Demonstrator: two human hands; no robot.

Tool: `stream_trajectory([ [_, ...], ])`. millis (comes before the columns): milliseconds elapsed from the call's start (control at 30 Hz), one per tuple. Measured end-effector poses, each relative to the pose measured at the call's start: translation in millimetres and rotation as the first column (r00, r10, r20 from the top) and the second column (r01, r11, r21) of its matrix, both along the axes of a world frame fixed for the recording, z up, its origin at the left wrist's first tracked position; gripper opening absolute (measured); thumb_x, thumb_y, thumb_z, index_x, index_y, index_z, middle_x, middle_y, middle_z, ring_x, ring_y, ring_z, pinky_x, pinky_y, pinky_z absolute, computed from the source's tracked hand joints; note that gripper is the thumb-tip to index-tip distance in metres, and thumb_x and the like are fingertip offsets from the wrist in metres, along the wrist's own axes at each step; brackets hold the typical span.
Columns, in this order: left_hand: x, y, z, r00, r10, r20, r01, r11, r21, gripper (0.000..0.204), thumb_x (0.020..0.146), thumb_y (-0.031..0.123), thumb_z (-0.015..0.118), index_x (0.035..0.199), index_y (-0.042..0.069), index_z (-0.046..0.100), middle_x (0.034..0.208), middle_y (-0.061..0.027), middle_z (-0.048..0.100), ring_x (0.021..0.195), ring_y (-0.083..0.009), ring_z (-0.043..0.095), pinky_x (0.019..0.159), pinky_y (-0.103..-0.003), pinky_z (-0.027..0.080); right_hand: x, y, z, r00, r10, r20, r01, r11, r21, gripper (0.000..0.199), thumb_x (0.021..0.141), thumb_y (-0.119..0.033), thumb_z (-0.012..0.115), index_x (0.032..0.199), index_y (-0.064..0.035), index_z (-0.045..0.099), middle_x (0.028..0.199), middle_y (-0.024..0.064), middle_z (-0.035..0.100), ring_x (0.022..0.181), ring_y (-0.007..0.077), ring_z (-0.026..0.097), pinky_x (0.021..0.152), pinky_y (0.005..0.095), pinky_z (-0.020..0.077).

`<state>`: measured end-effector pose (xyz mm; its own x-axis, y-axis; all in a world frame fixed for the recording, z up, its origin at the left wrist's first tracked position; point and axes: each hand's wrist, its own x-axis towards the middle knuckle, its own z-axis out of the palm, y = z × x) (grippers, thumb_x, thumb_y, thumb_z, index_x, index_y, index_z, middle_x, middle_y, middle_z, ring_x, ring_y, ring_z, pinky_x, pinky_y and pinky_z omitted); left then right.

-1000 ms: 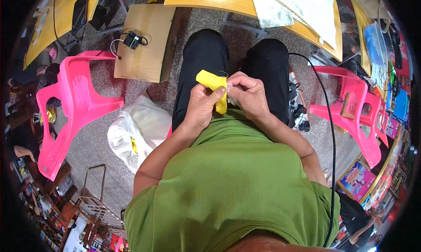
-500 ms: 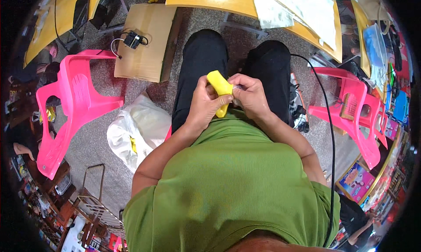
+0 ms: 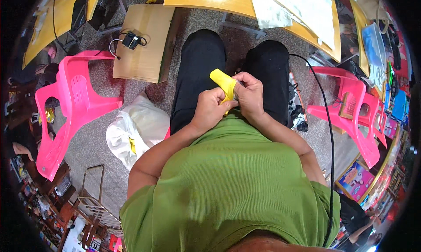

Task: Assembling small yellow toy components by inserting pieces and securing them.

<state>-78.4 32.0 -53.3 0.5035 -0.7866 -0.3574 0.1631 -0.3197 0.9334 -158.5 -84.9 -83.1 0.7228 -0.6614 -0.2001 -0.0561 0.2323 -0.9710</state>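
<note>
In front of my belly, above my lap, I hold a bright yellow, bent, soft-looking piece. Its blunt upper end points up and to the left. My left hand closes round its lower part, thumb and fingers pinched together near the bend. My right hand grips it from the right side with bent fingers, close to the left thumb. Most of its lower end is hidden behind my fingers. What kind of thing it is, I cannot make out.
Pink plastic chairs stand to either side. A white bag sits on the floor at my left, near a cardboard box bearing a small black device. Ahead is a yellow-topped table. A black cable hangs at my right.
My left hand has shifted its grip lower, its fingers now bunched at the bend, so less of the yellow piece's lower end shows. My right hand stays on its right side.
</note>
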Motion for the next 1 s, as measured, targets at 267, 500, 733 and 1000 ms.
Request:
stream_trajectory([
  [267,12,0,-19,0.759,0.223,-0.612,-0.366,0.923,-0.117,0.016,0.088,0.018,0.061,0.095,0.005,0.056,0.077,0.0016,0.057,0.061,-0.0037,0.05,0.052,-0.018,0.038,-3,-5,7,0.983,0.123,0.139,-0.167,0.914,0.37,0.008,0.085,-0.006,0.061,0.091,-0.002,0.058,0.079,-0.0005,0.06,0.065,0.0043,0.053,0.057,0.0192,0.043],
  [500,13,-5,-3,0.676,0.27,-0.686,-0.48,0.868,-0.131,0.014,0.088,0.016,0.06,0.094,0.005,0.055,0.073,-0.0017,0.059,0.058,-0.0073,0.053,0.053,-0.02,0.044,-3,-2,37,0.972,0.233,0.029,-0.226,0.897,0.379,0.021,0.08,-0.009,0.065,0.099,-0.0009,0.058,0.082,0.0001,0.06,0.069,0.0069,0.055,0.059,0.0207,0.0444],
  [733,9,-1,-10,0.687,0.253,-0.681,-0.491,0.852,-0.179,0.017,0.089,0.018,0.059,0.095,0.003,0.055,0.082,-0.0015,0.06,0.066,-0.0064,0.056,0.061,-0.02,0.047,-9,-7,33,0.932,0.363,-0.018,-0.36,0.929,0.083,0.018,0.086,-0.012,0.059,0.1,-0.0001,0.059,0.08,-0.0011,0.06,0.071,0.0052,0.055,0.062,0.0208,0.0451],
  [1000,2,3,-1,0.868,0.203,-0.452,-0.304,0.939,-0.163,0.028,0.082,0.004,0.065,0.106,0.001,0.053,0.096,-0.0038,0.061,0.086,-0.0101,0.058,0.079,-0.025,0.048,-8,-4,21,0.968,0.246,0.044,-0.25,0.96,0.123,0.01,0.084,-0.006,0.06,0.09,0.001,0.062,0.081,0.0009,0.06,0.073,0.0067,0.055,0.063,0.0209,0.0452],
])
